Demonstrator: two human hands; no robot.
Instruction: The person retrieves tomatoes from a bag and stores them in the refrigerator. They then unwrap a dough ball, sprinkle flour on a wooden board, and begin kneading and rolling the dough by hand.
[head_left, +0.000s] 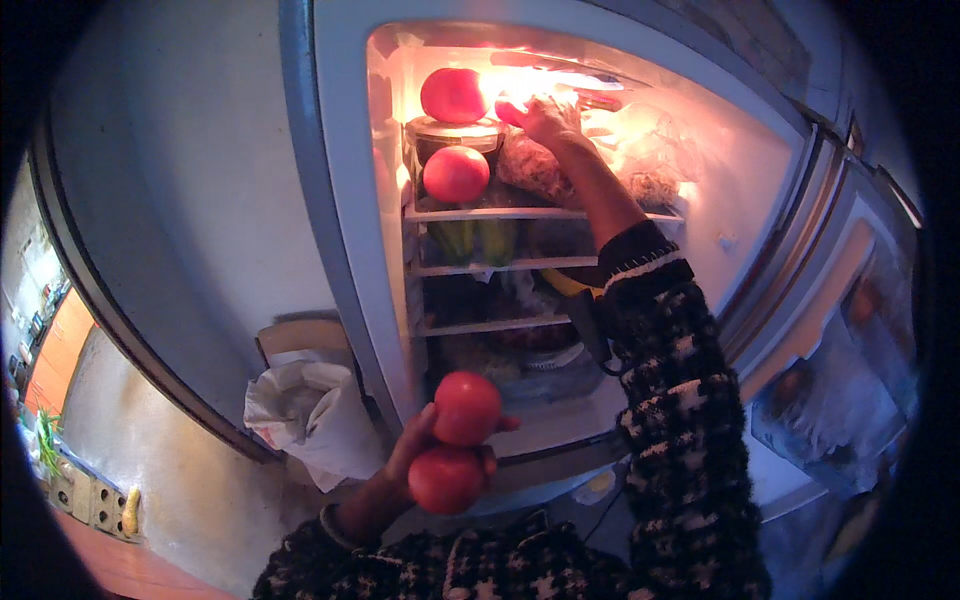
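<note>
While the right hand reaches into the lit top of the fridge, at the upper middle of the frame, the left hand waits at the lower middle, palm cupped. Its fingers are spread partway and curled around two tomatoes, an upper one and a lower one, which appear to touch. The right hand's fingers are bent beside a red round thing, probably another tomato; glare washes out the contact, so I cannot tell whether they grip it or how far apart they stand.

Left of that hand, a back tomato sits on a lidded round container, and a front tomato stands before the container, near the shelf edge. A bag of reddish food lies just beneath the right hand, and a clear bag is to its right.

To do this reach well, I would hold the left palm level and tilted slightly inward, since a smooth pair in one hand could easily roll apart. The right wrist is best held high, clear of both bags. Light pressure from several fingers should suit such fruit, and any sideways nudge toward the front tomato seems the likeliest way to send something over the edge.
</note>
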